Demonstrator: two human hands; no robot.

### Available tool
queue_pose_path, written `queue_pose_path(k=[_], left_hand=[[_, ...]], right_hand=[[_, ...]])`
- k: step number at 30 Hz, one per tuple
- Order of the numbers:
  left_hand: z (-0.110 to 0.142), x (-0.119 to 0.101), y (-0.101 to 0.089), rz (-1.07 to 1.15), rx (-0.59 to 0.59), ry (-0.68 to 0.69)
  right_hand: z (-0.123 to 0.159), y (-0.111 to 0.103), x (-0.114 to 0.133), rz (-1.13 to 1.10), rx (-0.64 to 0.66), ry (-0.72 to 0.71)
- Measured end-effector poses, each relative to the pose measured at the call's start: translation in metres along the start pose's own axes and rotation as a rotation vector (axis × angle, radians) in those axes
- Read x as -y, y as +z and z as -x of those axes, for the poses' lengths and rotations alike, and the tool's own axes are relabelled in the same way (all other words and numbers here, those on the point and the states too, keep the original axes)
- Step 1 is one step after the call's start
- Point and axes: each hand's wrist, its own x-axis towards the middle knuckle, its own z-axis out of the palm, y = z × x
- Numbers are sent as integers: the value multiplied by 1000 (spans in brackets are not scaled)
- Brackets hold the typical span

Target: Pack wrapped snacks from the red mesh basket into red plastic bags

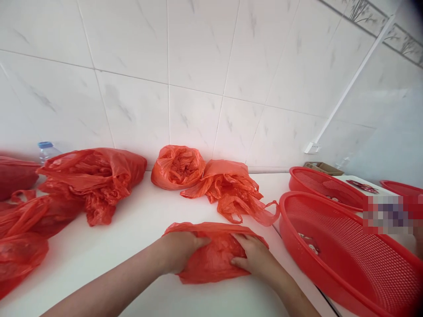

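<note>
A red plastic bag [211,257] lies flattened on the white counter [132,237] just in front of me. My left hand [180,251] curls round the bag's left side, fingers tucked into the plastic. At the bag's right side my right hand [256,257] presses down with bent fingers gripping the film. Both hands touch the same bag.
More red plastic bags lie around: a heap at the left [89,180], a balled one [178,167] and a crumpled one [231,189] near the tiled wall. Red mesh baskets [330,246] stand at the right. A water bottle [46,149] stands at the back left.
</note>
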Motion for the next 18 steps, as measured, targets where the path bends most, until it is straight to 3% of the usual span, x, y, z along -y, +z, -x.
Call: queue_pose_path(k=[3, 6, 8, 10, 12, 14, 16, 18], left_hand=[[6, -9, -14, 57, -50, 141], [12, -14, -23, 101, -284, 245], [14, -7, -21, 69, -531, 197], [16, 8, -13, 41, -718, 18], [17, 24, -1, 139, -717, -198], [18, 36, 8, 353, -613, -385], [20, 39, 13, 591, -490, -510], [22, 34, 13, 911, -345, -570]], right_hand=[[-1, -5, -6, -75, -24, 7], [-3, -5, -4, -101, -154, -3], [-3, -4, -1, -84, -227, -59], [3, -6, 4, -53, -296, -171], [16, -16, 11, -20, -396, -304], [34, -38, 15, 20, -500, -356], [52, -69, 11, 71, -554, -241], [63, -104, -6, 115, -555, 2]])
